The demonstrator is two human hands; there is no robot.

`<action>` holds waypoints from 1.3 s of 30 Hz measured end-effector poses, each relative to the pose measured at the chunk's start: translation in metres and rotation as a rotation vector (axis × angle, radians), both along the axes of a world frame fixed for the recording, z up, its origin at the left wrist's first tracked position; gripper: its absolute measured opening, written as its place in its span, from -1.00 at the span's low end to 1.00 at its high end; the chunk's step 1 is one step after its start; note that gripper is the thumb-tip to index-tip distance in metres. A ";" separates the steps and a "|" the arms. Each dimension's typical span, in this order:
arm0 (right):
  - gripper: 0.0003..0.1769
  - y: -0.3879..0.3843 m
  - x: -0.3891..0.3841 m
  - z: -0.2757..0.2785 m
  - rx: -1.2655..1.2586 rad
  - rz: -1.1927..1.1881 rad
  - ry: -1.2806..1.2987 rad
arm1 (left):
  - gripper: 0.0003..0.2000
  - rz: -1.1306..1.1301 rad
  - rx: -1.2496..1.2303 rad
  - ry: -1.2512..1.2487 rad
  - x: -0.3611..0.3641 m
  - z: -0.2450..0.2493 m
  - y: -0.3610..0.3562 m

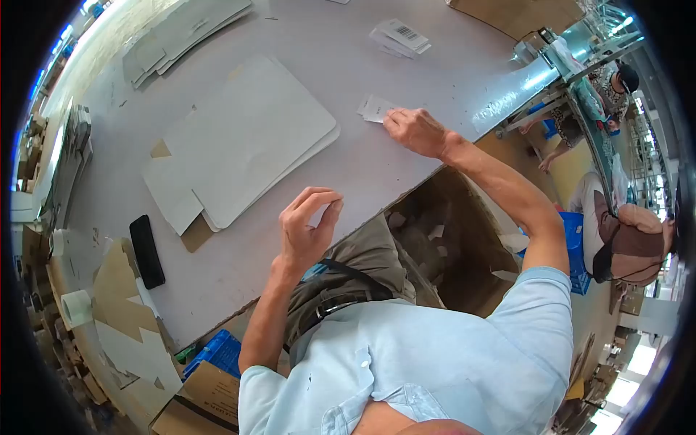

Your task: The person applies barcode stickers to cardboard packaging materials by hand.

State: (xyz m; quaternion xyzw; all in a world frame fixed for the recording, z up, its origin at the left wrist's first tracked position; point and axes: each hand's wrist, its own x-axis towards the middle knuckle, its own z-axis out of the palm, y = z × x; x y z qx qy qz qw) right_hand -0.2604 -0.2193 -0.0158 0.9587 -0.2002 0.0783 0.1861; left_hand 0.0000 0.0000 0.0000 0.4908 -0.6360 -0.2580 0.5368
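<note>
My right hand (419, 133) reaches out over the table, fingers bent together on the near edge of some small white printed labels (373, 108). Its fingertips cover part of them. Above the table's front edge, my left hand (310, 223) is curled, with thumb and fingertips brought together and nothing visible between them. To its left lies a stack of flat white cardboard pieces (250, 145) with rounded corners and brown undersides; the hand is apart from it. Farther back rests another small pile of white labels (401, 38), the top one bearing a barcode.
More folded white cardboard (185, 32) lies at the back left. A black phone (147, 251) and a tape roll (76, 308) are at left. An open carton (464, 232) holding scraps stands below the front edge. Other people (638, 243) sit at right.
</note>
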 end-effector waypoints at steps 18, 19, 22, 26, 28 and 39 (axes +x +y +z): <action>-0.83 0.107 0.065 0.086 0.100 0.358 -0.406 | -0.82 -0.216 0.512 1.142 -0.012 -0.003 -0.037; -0.83 0.109 0.066 0.087 0.101 0.368 -0.415 | -0.82 -0.205 0.508 1.136 -0.008 -0.006 -0.033; -0.79 0.107 0.063 0.080 0.608 -0.071 -0.803 | -0.82 0.040 0.416 1.041 0.011 -0.006 -0.019; -0.78 0.108 0.080 0.048 1.532 -0.303 -1.045 | -0.83 0.167 0.342 1.028 0.024 -0.002 -0.006; -0.80 0.118 0.090 0.047 1.601 -0.285 -1.078 | -0.83 0.194 0.362 1.030 0.024 -0.002 0.004; -0.87 0.136 0.115 0.079 1.387 -0.293 -0.926 | -0.78 0.538 -0.274 0.014 0.031 0.018 0.035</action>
